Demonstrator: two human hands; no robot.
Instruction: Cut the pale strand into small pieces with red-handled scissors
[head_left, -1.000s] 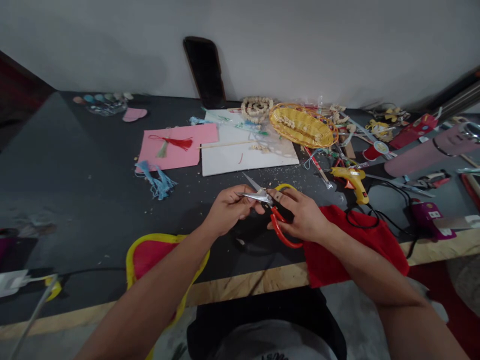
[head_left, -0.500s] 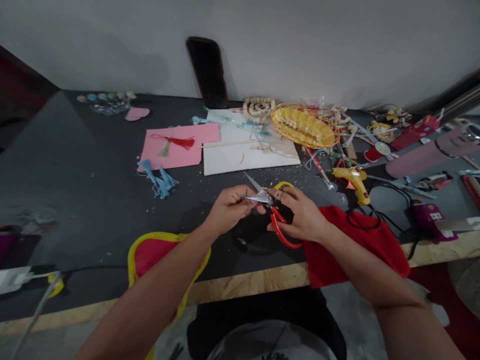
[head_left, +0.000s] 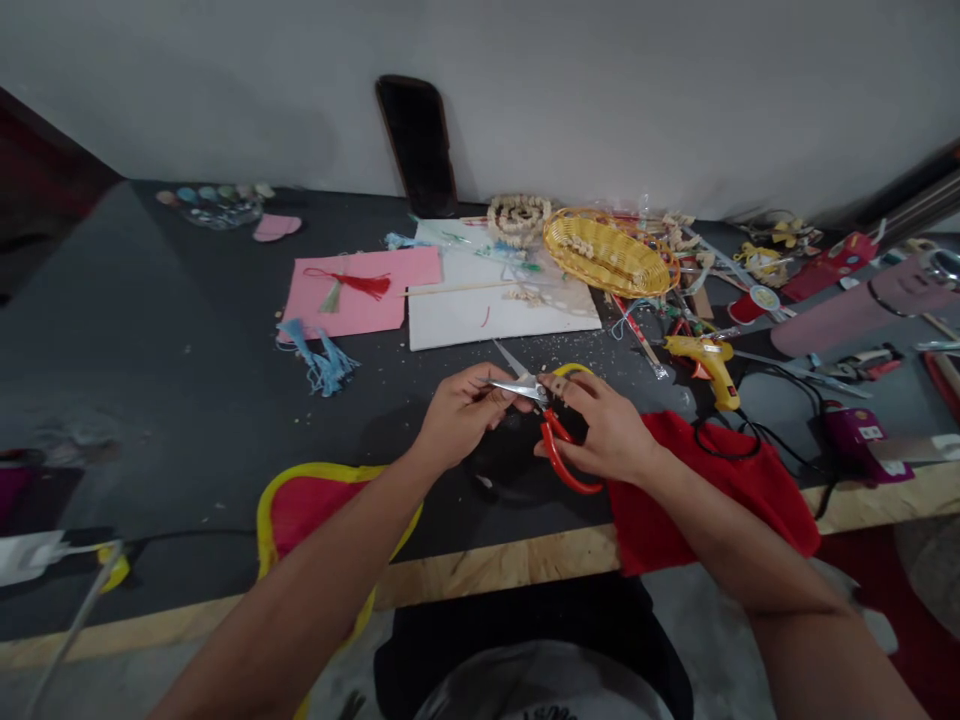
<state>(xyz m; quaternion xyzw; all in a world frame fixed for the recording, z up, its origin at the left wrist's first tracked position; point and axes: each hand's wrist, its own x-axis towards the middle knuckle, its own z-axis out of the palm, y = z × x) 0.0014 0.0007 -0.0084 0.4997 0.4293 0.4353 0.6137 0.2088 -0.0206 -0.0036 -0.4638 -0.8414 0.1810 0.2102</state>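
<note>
In my right hand point(head_left: 600, 425) is a pair of scissors point(head_left: 553, 450) with red and yellow handles, its blades spread apart and pointing up and left. My left hand point(head_left: 463, 408) has its fingers pinched together right at the blades; whatever they pinch is too small to make out. Both hands are just above the dark table, in front of a white board point(head_left: 495, 322). Small pale crumbs lie scattered on the table around the blades. Beneath my right wrist lies a red cloth point(head_left: 705, 490), and under my left forearm a red pad with yellow edging point(head_left: 307, 505).
Left of the board are a pink sheet point(head_left: 360, 310) with tassels on it and blue tassels point(head_left: 322, 362). A yellow woven basket point(head_left: 611, 255), a yellow glue gun point(head_left: 709, 365) and a pink bottle point(head_left: 862, 305) stand to the right. A phone point(head_left: 417, 145) leans on the wall.
My left hand has shifted very slightly at the blades. The scissors stay spread in my right hand, and the things on the table have not moved.
</note>
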